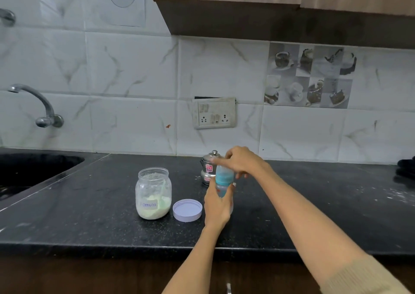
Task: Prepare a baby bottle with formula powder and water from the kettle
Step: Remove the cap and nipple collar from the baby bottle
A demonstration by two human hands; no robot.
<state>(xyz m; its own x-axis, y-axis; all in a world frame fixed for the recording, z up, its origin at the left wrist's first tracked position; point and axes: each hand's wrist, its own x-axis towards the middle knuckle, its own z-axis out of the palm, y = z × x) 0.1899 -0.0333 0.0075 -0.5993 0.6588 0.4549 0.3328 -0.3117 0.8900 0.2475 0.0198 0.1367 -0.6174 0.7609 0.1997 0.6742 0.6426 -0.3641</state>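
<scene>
A clear baby bottle (223,182) with a teal collar stands upright on the black counter (101,204). My left hand (217,206) is wrapped around its lower body. My right hand (241,161) sits over its top, fingers curled around the cap. Just behind the bottle is a small steel kettle (207,166) with a knob lid, partly hidden by my hands. To the left stands an open glass jar (153,193) labelled formula, holding pale powder and a scoop. Its white lid (187,210) lies flat between the jar and the bottle.
A black sink (29,170) is set into the counter at the left, with a steel tap (36,105) on the tiled wall above it. A switch and socket plate (214,113) is on the wall behind the kettle. A dark object (406,170) lies at the far right.
</scene>
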